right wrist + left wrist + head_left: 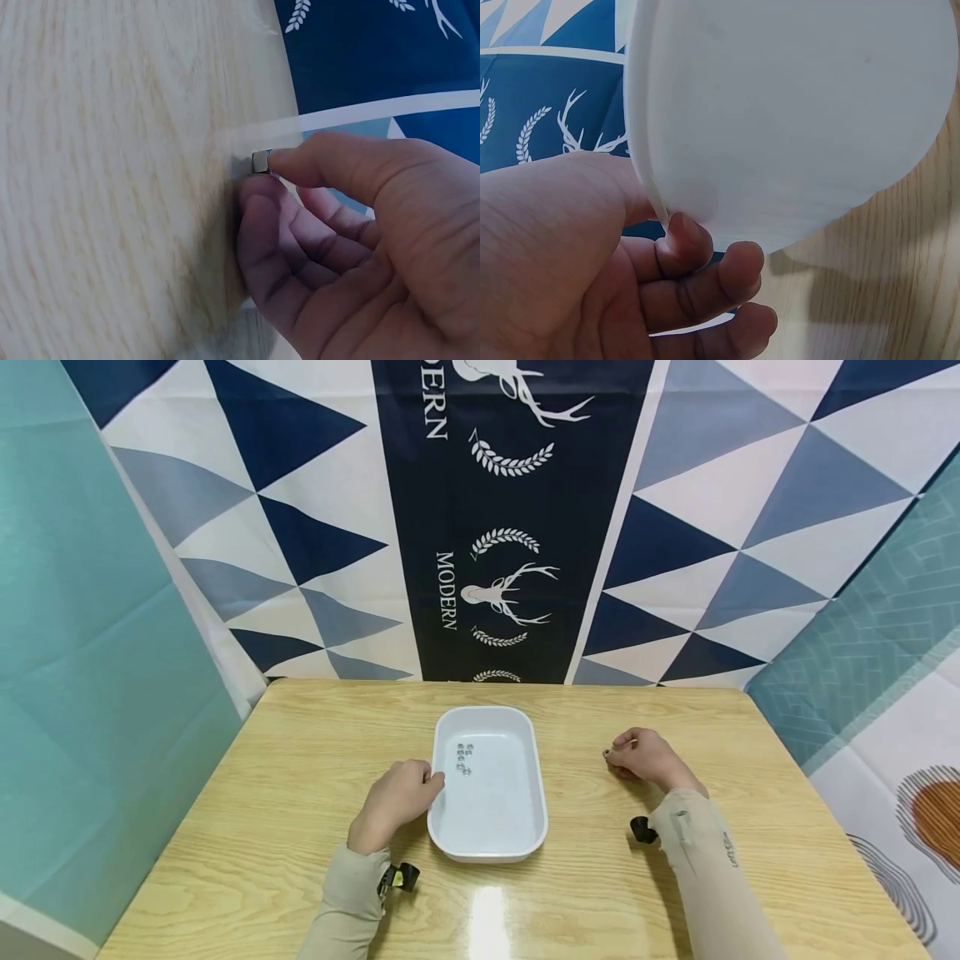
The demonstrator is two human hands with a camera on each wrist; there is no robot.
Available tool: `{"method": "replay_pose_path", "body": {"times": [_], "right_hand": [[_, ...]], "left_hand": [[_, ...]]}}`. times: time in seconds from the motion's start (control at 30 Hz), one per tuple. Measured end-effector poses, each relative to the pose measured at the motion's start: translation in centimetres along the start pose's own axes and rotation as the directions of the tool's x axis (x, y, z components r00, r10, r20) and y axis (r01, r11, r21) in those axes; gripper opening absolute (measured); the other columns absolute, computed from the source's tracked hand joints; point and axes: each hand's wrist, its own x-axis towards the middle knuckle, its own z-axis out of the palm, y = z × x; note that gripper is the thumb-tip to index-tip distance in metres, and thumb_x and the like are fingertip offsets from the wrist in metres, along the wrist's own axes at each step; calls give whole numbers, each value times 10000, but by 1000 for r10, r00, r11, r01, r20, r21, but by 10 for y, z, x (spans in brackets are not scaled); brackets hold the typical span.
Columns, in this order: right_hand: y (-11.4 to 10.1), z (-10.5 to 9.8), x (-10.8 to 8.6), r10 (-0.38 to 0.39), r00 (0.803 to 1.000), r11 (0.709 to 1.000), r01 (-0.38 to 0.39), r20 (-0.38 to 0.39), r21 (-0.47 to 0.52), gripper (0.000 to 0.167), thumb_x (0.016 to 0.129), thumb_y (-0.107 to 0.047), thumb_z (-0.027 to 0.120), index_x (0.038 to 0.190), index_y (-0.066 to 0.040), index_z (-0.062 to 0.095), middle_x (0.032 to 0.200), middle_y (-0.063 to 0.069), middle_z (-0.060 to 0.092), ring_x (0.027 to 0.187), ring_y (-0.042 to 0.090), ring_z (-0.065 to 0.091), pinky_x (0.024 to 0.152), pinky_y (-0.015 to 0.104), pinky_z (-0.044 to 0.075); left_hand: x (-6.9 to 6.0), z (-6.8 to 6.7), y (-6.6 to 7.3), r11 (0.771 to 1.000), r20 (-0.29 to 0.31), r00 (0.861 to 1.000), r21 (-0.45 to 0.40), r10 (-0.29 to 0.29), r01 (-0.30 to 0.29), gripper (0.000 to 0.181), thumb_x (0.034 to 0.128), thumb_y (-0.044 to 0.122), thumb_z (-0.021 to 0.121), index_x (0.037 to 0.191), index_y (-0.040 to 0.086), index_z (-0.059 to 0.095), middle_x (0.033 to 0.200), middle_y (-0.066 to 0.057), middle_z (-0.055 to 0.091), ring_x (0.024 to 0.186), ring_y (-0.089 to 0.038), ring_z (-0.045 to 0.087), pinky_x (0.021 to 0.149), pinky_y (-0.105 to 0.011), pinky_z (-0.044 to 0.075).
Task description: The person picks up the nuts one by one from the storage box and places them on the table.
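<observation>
A white rectangular tray [491, 827] stands on the table, with several small metal nuts [461, 757] lying near its left wall. My left hand [401, 795] grips the tray's left rim between thumb and curled fingers; in the left wrist view, the tray's outer wall [795, 120] fills much of the picture. To the right of the tray, my right hand [643, 755] pinches one small metal nut [261, 161] between thumb and fingertips, close to the tabletop. The nut's hole shows faintly in the head view.
The light wooden table [300, 752] reaches back to a patterned cloth [495, 527] hanging behind it. A teal cloth [112, 652] hangs at the left, another patterned one at the right. Each wrist wears a small black camera [405, 877].
</observation>
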Motion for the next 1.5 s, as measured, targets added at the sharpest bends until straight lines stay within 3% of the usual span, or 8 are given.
{"method": "replay_pose_path", "body": {"times": [0.23, 0.37, 0.57, 0.83, 1.0, 1.23, 1.5], "right_hand": [[-8, 1, -2, -2, 1000, 1000, 2, -14, 11, 345, 965, -158, 652, 1192, 59, 509, 948, 155, 666, 738, 191, 684, 675, 332, 587], [-16, 1, -3, -28, 999, 999, 27, -26, -36, 349, 954, -177, 644, 1191, 48, 521, 897, 147, 678, 724, 203, 678, 685, 334, 573], [-28, 1, -5, -63, 997, 997, 62, -35, -39, 303, 966, -176, 632, 1158, 37, 533, 925, 181, 716, 761, 234, 686, 725, 357, 588], [-50, 8, -4, -125, 992, 990, 123, -33, -69, 289, 963, -185, 650, 1123, 36, 552, 780, 89, 644, 676, 208, 638, 714, 381, 578], [-69, 11, -3, -139, 990, 988, 138, -18, -68, 292, 973, -205, 644, 1148, 11, 556, 817, 115, 650, 668, 236, 634, 671, 382, 546], [-94, 23, 3, -187, 982, 981, 186, -14, -46, 278, 983, -204, 657, 1156, 5, 599, 959, 203, 675, 881, 403, 707, 757, 474, 591], [-111, 46, 11, -235, 972, 972, 235, 17, -14, 272, 980, -181, 670, 1152, 23, 614, 962, 142, 654, 895, 414, 707, 789, 486, 601]], "left_hand": [[-2, -1, 1, 1000, 5, 1000, 10, -14, 14, 429, 1016, 330, 549, 635, 150, 470, 568, 16, 440, 491, -141, 394, 471, -270, 300], [-5, -3, 3, 999, 11, 999, 29, -30, 30, 416, 997, 347, 585, 648, 146, 482, 578, 10, 445, 501, -147, 405, 474, -275, 304], [-6, -4, 5, 999, 25, 999, 28, -33, 32, 396, 1003, 319, 577, 656, 151, 486, 581, 9, 448, 508, -147, 419, 483, -275, 312], [-7, -4, 5, 999, 27, 999, 25, -27, 26, 373, 998, 301, 582, 667, 143, 515, 590, 2, 476, 517, -149, 439, 483, -276, 324], [-7, -5, 5, 999, 35, 999, 21, -28, 27, 377, 991, 303, 583, 656, 148, 510, 586, 5, 474, 514, -147, 437, 480, -274, 325], [-7, -6, 5, 999, 44, 998, 22, -37, 36, 381, 1006, 303, 567, 663, 143, 518, 589, 1, 475, 513, -151, 432, 485, -276, 321], [-7, -5, 5, 999, 41, 999, 28, -29, 28, 378, 1003, 308, 560, 666, 145, 513, 598, 0, 473, 521, -150, 435, 487, -276, 320]]}}
